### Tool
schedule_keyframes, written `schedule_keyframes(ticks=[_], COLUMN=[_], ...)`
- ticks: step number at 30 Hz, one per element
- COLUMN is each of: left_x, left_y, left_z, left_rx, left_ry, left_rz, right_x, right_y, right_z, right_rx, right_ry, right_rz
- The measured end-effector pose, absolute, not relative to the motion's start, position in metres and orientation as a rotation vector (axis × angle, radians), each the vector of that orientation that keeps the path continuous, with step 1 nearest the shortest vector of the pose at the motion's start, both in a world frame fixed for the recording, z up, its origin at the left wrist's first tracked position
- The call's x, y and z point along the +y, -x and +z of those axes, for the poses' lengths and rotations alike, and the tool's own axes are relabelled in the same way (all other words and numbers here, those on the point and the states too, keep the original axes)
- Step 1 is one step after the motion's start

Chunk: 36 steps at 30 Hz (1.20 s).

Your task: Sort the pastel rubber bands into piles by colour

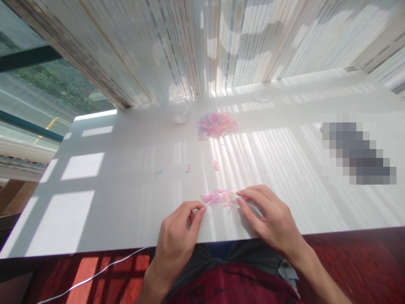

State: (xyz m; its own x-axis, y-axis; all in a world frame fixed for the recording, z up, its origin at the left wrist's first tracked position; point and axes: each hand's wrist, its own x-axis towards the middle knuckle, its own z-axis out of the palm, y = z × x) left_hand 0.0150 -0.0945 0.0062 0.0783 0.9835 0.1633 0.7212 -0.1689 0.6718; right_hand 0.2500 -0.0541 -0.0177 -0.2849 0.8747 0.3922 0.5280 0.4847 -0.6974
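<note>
A small heap of pink and purple rubber bands (220, 197) lies near the front edge of the white table (126, 198). My left hand (179, 236) rests just left of it, thumb and forefinger pinched together; what they hold is too small to make out. My right hand (268, 219) lies at the heap's right side, fingers stretched out and touching the bands. A larger heap of pastel bands (217, 124) sits farther back at the middle of the table. Three loose bands lie between the heaps: a blue one (158, 172), a purple one (188, 168) and a pink one (216, 165).
A clear glass jar (180, 109) stands behind the larger heap, and a round clear lid (261, 96) lies to the right near the blinds. A blurred-out object (359, 154) is on the table's right. A white cable (95, 276) runs across the red floor.
</note>
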Motion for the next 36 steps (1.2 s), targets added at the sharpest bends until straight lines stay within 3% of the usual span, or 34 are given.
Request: schedule_keyframes(ticks=[17, 29, 36], left_x=[-0.086, -0.086, -0.079], left_y=[-0.046, -0.044, -0.023], left_z=[0.006, 0.005, 0.002], left_rx=[1.389, 1.418, 1.583], left_ry=[-2.205, -2.033, -2.096], left_rz=[0.955, 0.972, 1.045], right_x=[-0.056, -0.054, -0.012], right_y=[-0.256, -0.254, -0.253], right_z=[-0.015, -0.006, 0.011], right_rx=[-2.029, -1.926, -1.886], right_ry=[0.897, 0.995, 1.174], right_rz=[0.67, 0.721, 0.52])
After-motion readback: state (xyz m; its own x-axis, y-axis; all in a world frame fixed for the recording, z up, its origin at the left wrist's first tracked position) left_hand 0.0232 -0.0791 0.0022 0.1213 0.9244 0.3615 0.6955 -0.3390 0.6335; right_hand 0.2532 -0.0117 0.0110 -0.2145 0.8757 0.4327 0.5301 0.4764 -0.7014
